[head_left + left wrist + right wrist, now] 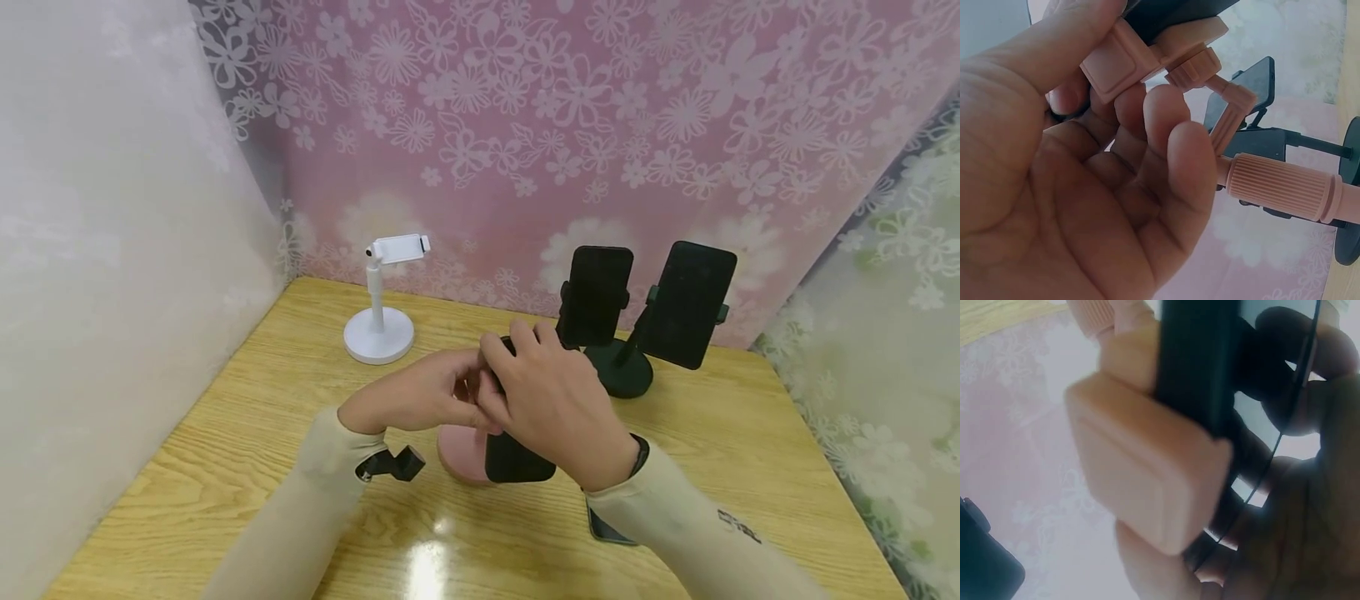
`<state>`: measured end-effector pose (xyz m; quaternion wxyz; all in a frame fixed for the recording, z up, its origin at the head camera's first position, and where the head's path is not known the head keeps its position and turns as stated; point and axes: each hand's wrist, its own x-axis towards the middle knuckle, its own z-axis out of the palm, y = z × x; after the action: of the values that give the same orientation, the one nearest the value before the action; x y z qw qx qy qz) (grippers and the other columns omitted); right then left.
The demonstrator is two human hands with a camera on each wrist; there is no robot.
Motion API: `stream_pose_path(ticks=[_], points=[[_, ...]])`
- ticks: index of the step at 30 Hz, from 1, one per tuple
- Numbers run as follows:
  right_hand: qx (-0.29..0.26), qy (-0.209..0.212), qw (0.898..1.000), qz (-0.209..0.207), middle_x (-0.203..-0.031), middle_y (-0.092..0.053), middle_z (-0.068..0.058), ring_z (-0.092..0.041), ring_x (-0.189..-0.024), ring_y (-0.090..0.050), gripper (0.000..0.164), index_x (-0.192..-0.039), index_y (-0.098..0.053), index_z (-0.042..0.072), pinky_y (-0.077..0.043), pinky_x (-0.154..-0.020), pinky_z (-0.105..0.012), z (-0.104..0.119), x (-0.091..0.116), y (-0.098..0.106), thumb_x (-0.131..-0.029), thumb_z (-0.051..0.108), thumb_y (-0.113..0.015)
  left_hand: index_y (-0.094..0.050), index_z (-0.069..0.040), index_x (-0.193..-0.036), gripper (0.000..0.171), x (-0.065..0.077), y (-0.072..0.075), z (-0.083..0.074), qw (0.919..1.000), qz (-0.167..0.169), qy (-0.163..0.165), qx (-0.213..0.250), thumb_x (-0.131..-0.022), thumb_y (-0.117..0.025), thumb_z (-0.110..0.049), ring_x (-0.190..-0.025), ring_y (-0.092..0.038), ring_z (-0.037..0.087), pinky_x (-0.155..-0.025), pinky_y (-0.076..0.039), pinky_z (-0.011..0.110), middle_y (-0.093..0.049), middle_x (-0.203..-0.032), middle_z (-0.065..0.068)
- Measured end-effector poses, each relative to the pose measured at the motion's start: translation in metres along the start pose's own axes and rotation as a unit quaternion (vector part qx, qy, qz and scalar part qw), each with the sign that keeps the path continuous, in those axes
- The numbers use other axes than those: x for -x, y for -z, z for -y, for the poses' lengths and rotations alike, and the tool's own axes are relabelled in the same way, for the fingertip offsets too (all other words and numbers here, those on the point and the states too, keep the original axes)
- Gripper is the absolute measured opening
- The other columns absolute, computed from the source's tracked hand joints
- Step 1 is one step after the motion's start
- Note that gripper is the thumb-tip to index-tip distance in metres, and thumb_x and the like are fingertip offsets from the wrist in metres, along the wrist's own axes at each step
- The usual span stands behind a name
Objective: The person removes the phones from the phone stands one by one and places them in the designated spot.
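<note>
A pink phone stand [459, 457] stands in front of me on the table, its ribbed post [1282, 186] and clamp [1116, 62] showing in the left wrist view. In its clamp sits a black phone [517, 462], partly covered by my hands in the head view. My left hand [423, 390] pinches the clamp's end with thumb and fingers. From the right, my right hand [558, 400] grips the phone, fingers bent over its upper part. Close up in the right wrist view, the clamp's pink end [1129, 469] presses against the phone's dark edge [1197, 362].
Behind on the left is a white phone stand [378, 336] with a bare holder. At the back right, two phones, a smaller one [597, 296] and a larger one [690, 304], are held up near a black base [621, 372]. Another phone [609, 528] lies partly under my right forearm.
</note>
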<state>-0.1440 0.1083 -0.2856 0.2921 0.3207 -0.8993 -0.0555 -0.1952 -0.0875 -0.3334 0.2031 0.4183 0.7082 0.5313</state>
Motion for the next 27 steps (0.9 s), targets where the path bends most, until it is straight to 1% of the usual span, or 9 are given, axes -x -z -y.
stream_pose_path(ticks=[3, 6, 10, 12, 15, 19, 23, 27], points=[[0.006, -0.003, 1.0, 0.004, -0.078, -0.044, -0.007, -0.025, -0.066, -0.044, 0.031, -0.093, -0.055, 0.009, -0.027, -0.039, -0.029, 0.0, -0.001, -0.002, -0.106, 0.038, -0.053, -0.064, -0.013, -0.114, 0.022, 0.0, 0.0, 0.0, 1.0, -0.004, -0.001, 0.0, -0.095, -0.076, -0.014, -0.088, -0.07, 0.026, -0.082, -0.058, 0.038, -0.071, -0.102, 0.003], [0.009, -0.011, 1.0, 0.009, -0.079, -0.045, -0.008, -0.025, -0.066, -0.043, 0.032, -0.093, -0.055, 0.01, -0.027, -0.038, -0.029, 0.001, -0.002, -0.003, -0.107, 0.038, -0.053, -0.065, -0.013, -0.114, 0.022, -0.001, 0.0, 0.0, 1.0, -0.002, -0.008, 0.003, -0.095, -0.076, -0.013, -0.087, -0.07, 0.024, -0.082, -0.058, 0.038, -0.071, -0.102, 0.002], [0.013, -0.022, 1.0, 0.009, -0.081, -0.044, -0.008, -0.025, -0.069, -0.043, 0.029, -0.092, -0.054, 0.01, -0.028, -0.038, -0.028, 0.004, 0.0, -0.003, -0.106, 0.034, -0.051, -0.067, -0.01, -0.112, 0.015, -0.002, -0.001, 0.001, 0.9992, 0.018, -0.023, 0.026, -0.098, -0.072, -0.009, -0.084, -0.072, 0.027, -0.083, -0.058, 0.041, -0.073, -0.097, 0.006], [0.015, -0.025, 1.0, 0.008, -0.081, -0.044, -0.009, -0.026, -0.07, -0.043, 0.028, -0.093, -0.054, 0.009, -0.028, -0.038, -0.028, 0.005, 0.001, -0.003, -0.106, 0.034, -0.05, -0.066, -0.009, -0.113, 0.016, -0.002, -0.001, 0.002, 0.999, 0.022, -0.028, 0.028, -0.098, -0.071, -0.008, -0.082, -0.072, 0.028, -0.082, -0.058, 0.041, -0.073, -0.095, 0.007], [0.019, -0.029, 0.999, 0.004, -0.084, -0.045, -0.01, -0.027, -0.072, -0.043, 0.028, -0.096, -0.055, 0.009, -0.03, -0.039, -0.028, 0.005, 0.002, -0.004, -0.107, 0.034, -0.049, -0.064, -0.011, -0.114, 0.018, -0.002, -0.001, 0.001, 0.9995, 0.015, -0.026, 0.013, -0.098, -0.071, -0.009, -0.082, -0.07, 0.025, -0.08, -0.057, 0.037, -0.072, -0.095, 0.005], [0.011, -0.034, 0.999, -0.009, -0.088, -0.047, -0.011, -0.029, -0.077, -0.046, 0.027, -0.104, -0.058, 0.008, -0.032, -0.039, -0.028, 0.005, 0.005, -0.007, -0.106, 0.034, -0.049, -0.06, -0.014, -0.115, 0.022, -0.003, -0.003, 0.0, 0.9996, 0.004, -0.019, -0.018, -0.098, -0.072, -0.016, -0.081, -0.064, 0.021, -0.075, -0.053, 0.032, -0.068, -0.098, 0.002], [-0.008, -0.032, 0.999, -0.024, -0.086, -0.047, -0.01, -0.027, -0.073, -0.045, 0.025, -0.102, -0.059, 0.008, -0.031, -0.039, -0.029, 0.002, 0.005, -0.012, -0.104, 0.032, -0.052, -0.057, -0.014, -0.119, 0.025, -0.003, -0.005, 0.0, 0.9996, 0.002, -0.016, -0.024, -0.098, -0.071, -0.017, -0.079, -0.058, 0.02, -0.072, -0.051, 0.031, -0.065, -0.098, 0.003], [-0.024, -0.028, 0.999, -0.024, -0.083, -0.046, -0.008, -0.024, -0.068, -0.04, 0.024, -0.102, -0.059, 0.008, -0.03, -0.039, -0.028, -0.001, 0.003, -0.013, -0.102, 0.031, -0.053, -0.056, -0.013, -0.121, 0.028, -0.003, -0.005, 0.001, 0.9995, 0.002, -0.013, -0.029, -0.098, -0.07, -0.016, -0.078, -0.057, 0.018, -0.072, -0.052, 0.03, -0.064, -0.095, 0.003]])
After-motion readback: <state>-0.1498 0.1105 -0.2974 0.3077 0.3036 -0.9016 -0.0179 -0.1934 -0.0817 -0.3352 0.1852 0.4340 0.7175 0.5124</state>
